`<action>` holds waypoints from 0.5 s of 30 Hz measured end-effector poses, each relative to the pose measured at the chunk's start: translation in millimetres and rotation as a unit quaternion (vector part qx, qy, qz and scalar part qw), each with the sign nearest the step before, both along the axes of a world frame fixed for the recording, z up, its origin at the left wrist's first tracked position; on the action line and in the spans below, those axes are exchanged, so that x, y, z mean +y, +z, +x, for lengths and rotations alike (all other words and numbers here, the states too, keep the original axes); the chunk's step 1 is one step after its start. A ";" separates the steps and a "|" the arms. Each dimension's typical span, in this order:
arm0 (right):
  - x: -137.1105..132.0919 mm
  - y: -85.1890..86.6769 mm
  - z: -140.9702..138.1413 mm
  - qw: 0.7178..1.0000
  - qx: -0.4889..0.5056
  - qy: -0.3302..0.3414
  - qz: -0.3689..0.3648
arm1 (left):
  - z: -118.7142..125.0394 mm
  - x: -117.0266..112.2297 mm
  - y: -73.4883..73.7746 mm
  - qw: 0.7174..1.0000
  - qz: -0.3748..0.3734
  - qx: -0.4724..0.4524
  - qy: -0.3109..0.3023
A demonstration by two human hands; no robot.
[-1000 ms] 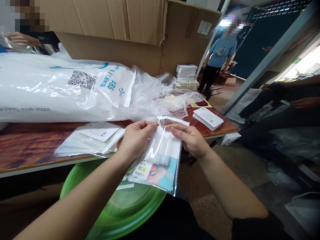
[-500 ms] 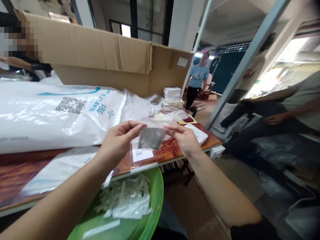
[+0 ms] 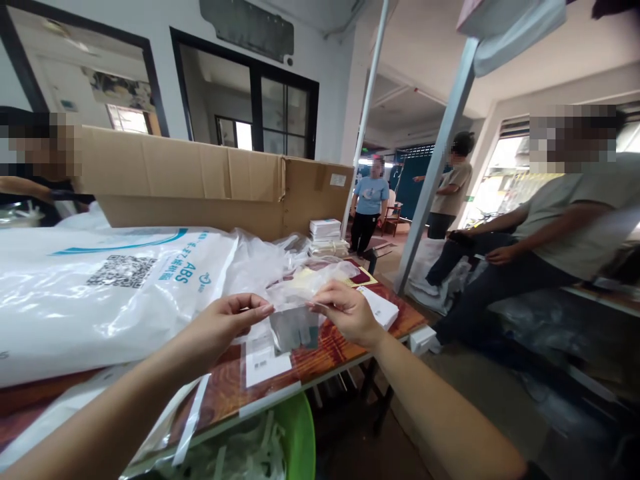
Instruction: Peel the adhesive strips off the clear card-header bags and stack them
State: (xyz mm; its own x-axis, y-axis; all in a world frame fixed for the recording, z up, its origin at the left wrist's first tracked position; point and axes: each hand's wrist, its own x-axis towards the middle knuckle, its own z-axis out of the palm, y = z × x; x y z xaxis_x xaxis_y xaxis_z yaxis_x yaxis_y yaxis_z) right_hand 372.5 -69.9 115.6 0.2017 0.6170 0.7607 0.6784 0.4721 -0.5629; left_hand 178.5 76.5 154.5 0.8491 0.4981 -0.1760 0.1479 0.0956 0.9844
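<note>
Between my two hands hangs a small clear plastic bag [image 3: 293,329] with a greyish look, pinched along its top edge. My left hand [image 3: 240,313] grips the bag's left top corner between thumb and finger. On the opposite corner my right hand [image 3: 347,312] pinches it the same way. Below and behind the bag, a white card with a small printed mark [image 3: 267,368] lies on the reddish wooden table [image 3: 345,357]. Thin crumpled plastic film [image 3: 310,283] lies just beyond my fingers.
A large white printed sack [image 3: 125,300] fills the table's left side, with a cardboard box [image 3: 240,213] behind. Stacks of white cards [image 3: 383,307] and papers [image 3: 325,230] stand to the right. A green basin [image 3: 300,437] of white strips sits below the edge. Several people are around.
My view has tilted up, so the scene sits lower and more wall shows. Both hands still pinch the small bag, whose panel now hangs at a slightly different angle.
</note>
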 end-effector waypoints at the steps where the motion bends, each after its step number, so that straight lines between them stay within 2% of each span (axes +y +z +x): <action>1: -1.1 1.6 0.9 1.000 -0.027 -0.012 -0.003 | 0.8 1.2 0.7 1.000 0.003 0.000 -0.003; 5: -3.8 3.9 0.5 0.988 -0.141 -0.060 0.014 | 5.1 2.4 -2.0 0.999 0.044 0.011 0.007; 8: -4.6 -11.5 -3.2 0.981 -0.173 -0.087 0.033 | 4.0 -0.3 -19.1 0.989 0.149 -0.014 0.012; 10: -5.6 -32.3 -6.2 0.987 -0.133 -0.086 0.032 | -0.4 -3.4 -38.5 0.972 0.234 -0.022 0.002; 12: -8.6 -57.2 -10.1 0.997 -0.034 -0.064 0.008 | -7.4 -8.6 -60.0 0.958 0.287 -0.004 -0.005; 15: -17.8 -89.4 -18.7 0.990 0.127 -0.033 -0.048 | -20.1 -21.3 -86.6 0.964 0.265 0.032 -0.009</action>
State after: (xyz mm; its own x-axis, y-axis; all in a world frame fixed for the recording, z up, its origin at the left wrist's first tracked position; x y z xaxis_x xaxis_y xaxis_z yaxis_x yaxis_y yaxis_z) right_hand 353.8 -87.8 26.2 0.4222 0.6629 0.6184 0.5368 0.3669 -0.7598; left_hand 158.4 55.2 67.9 0.8541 0.5180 0.0466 0.2074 -0.4215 0.8828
